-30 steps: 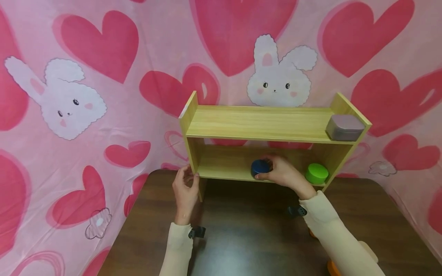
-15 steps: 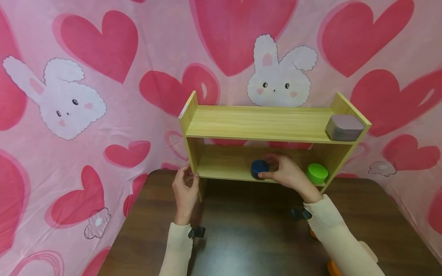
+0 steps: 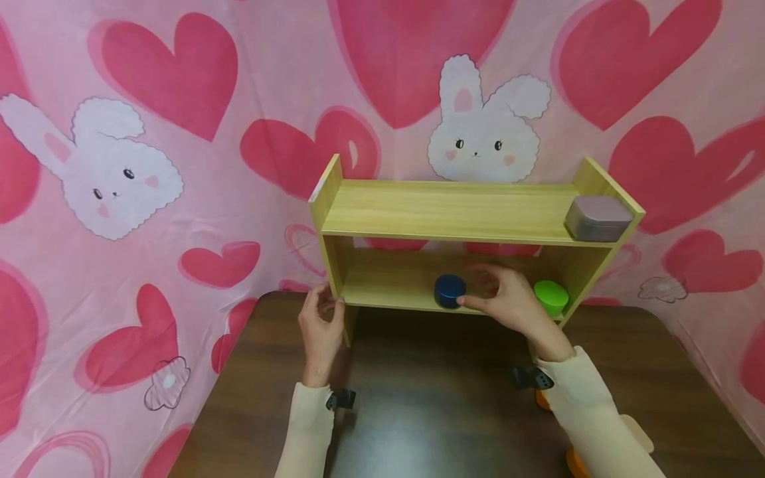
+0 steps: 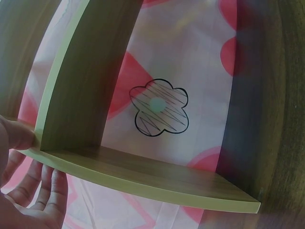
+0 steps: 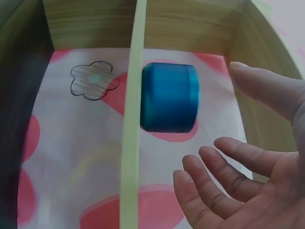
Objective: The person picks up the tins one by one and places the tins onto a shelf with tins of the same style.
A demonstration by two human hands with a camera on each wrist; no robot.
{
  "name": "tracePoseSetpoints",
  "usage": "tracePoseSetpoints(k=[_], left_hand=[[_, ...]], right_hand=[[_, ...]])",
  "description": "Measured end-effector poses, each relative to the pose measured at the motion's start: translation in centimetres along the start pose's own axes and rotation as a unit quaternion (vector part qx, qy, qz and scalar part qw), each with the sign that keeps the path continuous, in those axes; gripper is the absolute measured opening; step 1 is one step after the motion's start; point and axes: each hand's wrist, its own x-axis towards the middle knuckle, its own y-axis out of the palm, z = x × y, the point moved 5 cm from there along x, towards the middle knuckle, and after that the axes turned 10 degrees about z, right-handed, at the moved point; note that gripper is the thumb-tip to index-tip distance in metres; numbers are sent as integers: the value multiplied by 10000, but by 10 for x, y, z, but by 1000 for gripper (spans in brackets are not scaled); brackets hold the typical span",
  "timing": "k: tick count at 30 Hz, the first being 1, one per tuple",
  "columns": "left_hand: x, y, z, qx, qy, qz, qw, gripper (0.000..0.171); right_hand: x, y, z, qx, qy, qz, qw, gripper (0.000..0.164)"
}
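Note:
A round blue tin (image 3: 449,291) stands on the lower board of a two-tier wooden shelf (image 3: 445,209), close to the front edge. Just right of it is my right hand (image 3: 505,299), thumb and fingers spread. The right wrist view shows a gap between these fingers and the blue tin (image 5: 170,98). My left hand (image 3: 321,323) grips the shelf's left side panel, thumb inside and fingers outside, as the left wrist view shows at the panel (image 4: 143,183). A bright green round tin (image 3: 551,297) sits at the lower board's right end, partly behind my right hand.
On the top board's right end rests a grey-mauve rounded box (image 3: 599,219). Orange objects (image 3: 575,463) lie on the dark wooden table (image 3: 418,405), partly covered by my right sleeve. A pink heart-and-rabbit cloth (image 3: 269,66) hangs right behind the shelf.
My right hand has let go of the blue tin and drawn back to the right, its fingers spreading. The tin stays on the lower board. My left hand keeps its place.

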Motion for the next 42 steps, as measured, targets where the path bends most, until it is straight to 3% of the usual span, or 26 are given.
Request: tracePoseSetpoints(k=[14, 28, 42], left_hand=[[1, 1, -2, 12, 0, 27, 10000, 26], [-1, 1, -2, 44, -19, 34, 10000, 27], [0, 1, -2, -8, 69, 30, 10000, 27]], right_hand=[[-21, -15, 11, 41, -133, -221, 9997, 62], [-53, -24, 7, -38, -3, -469, 9989, 64], [-68, -38, 6, -211, -115, -779, 9967, 60]])
